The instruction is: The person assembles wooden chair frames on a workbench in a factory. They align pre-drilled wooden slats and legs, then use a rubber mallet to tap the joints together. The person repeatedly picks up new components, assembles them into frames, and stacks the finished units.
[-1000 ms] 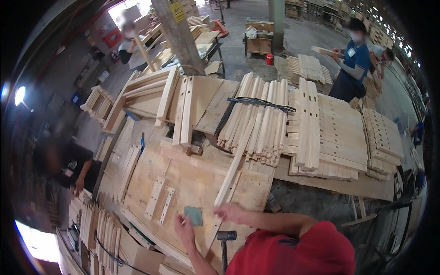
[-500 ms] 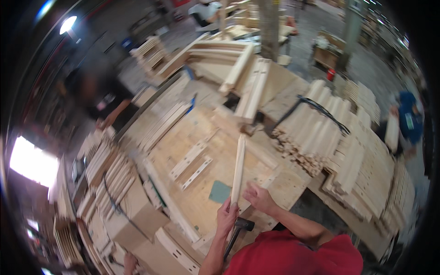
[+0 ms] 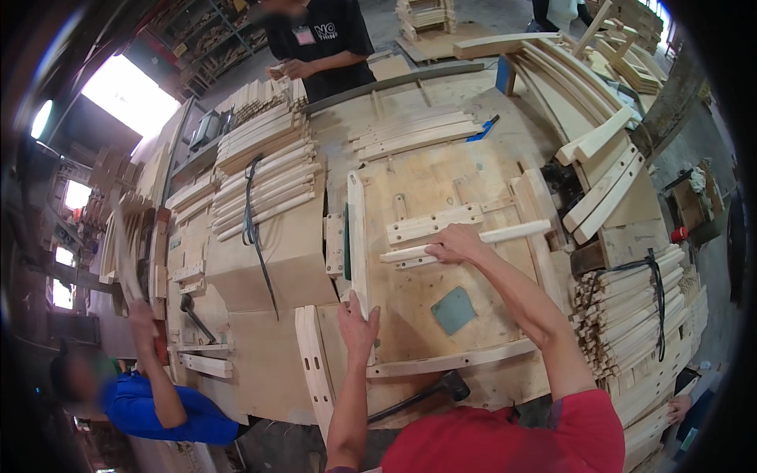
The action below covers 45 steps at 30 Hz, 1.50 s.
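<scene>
On the plywood jig board (image 3: 473, 181), the right hand (image 3: 456, 243) curls around a pale wooden slat (image 3: 512, 233) lying crosswise. Left of it, the left hand (image 3: 359, 325) presses flat with fingers together on an upright slat (image 3: 357, 229), near a green square patch (image 3: 453, 310).

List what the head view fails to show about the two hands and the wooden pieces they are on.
- Right hand: whether it grips or only presses the wooden slat; its fingers hide the contact.
- Left hand: covers the upright rail's lower end.
- Mallet: handle end hidden by the red shirt.
</scene>
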{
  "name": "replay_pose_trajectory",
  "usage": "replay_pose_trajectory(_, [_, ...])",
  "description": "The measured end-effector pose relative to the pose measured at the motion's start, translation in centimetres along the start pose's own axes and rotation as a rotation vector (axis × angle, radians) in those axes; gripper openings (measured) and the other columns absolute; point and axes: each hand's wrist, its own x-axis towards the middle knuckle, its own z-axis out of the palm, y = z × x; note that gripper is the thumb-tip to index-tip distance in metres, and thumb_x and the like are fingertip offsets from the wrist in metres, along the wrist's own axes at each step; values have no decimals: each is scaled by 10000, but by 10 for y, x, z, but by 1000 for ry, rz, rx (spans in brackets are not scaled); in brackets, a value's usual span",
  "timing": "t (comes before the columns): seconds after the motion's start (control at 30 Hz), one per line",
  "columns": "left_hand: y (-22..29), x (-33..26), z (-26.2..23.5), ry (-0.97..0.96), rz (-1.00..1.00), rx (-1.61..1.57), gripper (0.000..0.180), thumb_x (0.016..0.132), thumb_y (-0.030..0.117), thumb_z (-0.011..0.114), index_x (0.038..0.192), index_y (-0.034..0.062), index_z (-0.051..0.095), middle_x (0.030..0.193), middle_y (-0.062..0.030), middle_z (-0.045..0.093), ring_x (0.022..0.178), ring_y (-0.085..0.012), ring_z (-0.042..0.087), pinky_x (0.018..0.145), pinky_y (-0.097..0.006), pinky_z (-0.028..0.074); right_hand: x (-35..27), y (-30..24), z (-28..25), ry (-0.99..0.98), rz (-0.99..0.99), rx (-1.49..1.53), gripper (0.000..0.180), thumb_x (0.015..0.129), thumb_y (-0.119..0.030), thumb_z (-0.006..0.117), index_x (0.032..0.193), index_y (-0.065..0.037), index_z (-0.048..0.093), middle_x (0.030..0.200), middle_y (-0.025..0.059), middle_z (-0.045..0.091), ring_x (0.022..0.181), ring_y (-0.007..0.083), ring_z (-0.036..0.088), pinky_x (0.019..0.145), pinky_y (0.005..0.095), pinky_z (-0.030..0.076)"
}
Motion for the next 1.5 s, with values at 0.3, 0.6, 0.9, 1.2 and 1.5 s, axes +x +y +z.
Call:
replay_pose_trajectory(0.3, [-9, 0, 16, -72, -93, -32, 753, 919, 248, 706, 1572, 46, 391, 1231, -231, 594, 1101, -410, 602, 945, -469, 497, 37, -19, 92, 434, -165, -95, 242, 908, -361, 674, 922, -123, 721, 842, 108, 674, 825, 303, 673, 741, 481, 511])
replay_pose_trajectory(0.6, [-14, 1, 16, -44, -62, -42, 724, 926, 236, 676, 1567, 49, 398, 1241, -211, 583, 1094, -410, 605, 919, -478, 503, 55, -62, 116, 529, -321, -111, 310, 869, -325, 699, 1022, -55, 696, 1016, 77, 637, 1025, 264, 586, 920, 419, 430])
replay_pose_trajectory(0.9, [-18, -3, 19, 3, -35, 25, 681, 904, 176, 710, 1520, 41, 452, 1215, -208, 601, 1079, -409, 607, 893, -475, 521, 59, -60, 124, 628, -389, 32, 240, 834, -216, 720, 1003, -59, 657, 996, 72, 621, 1005, 275, 585, 886, 423, 441])
replay_pose_trajectory(1.2, [-11, 5, 23, -6, -18, -9, 651, 912, 148, 690, 1513, 49, 460, 1213, -216, 597, 1087, -416, 605, 885, -483, 519, 55, -57, 121, 602, -392, 89, 221, 840, -205, 711, 995, -67, 633, 971, 80, 610, 975, 291, 583, 890, 436, 452])
replay_pose_trajectory(1.5, [-13, -2, 14, -11, -116, 143, 673, 881, 131, 703, 1507, 50, 466, 1202, -201, 595, 1052, -415, 611, 861, -489, 529, 129, -34, 59, 745, -491, 300, 333, 909, -101, 633, 1238, -51, 634, 1163, 169, 685, 1107, 358, 635, 933, 477, 522])
